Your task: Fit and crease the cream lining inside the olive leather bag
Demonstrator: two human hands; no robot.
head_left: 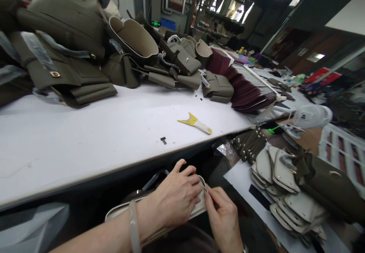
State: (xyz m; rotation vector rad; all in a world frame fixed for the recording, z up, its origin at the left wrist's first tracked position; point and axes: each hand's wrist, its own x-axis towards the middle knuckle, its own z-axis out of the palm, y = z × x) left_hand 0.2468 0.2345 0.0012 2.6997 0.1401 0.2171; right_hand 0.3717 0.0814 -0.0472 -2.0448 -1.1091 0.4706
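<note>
Below the table's front edge, my left hand (175,198) is closed over a light grey leather bag piece (199,207), its fingers curled round the piece's top edge. My right hand (222,211) pinches the same piece at its upper right corner, thumb and fingers pressed together. A pale bangle sits on my left wrist. The two hands touch at the piece. Most of the piece is hidden under my left hand and forearm.
A white table (85,139) carries a yellow-bladed scraper (195,123), a small black clip (163,140), heaps of olive bags (65,55) and a fanned stack of maroon pieces (248,89). To the right lie stacked grey flaps (285,184) and a small white fan (312,116).
</note>
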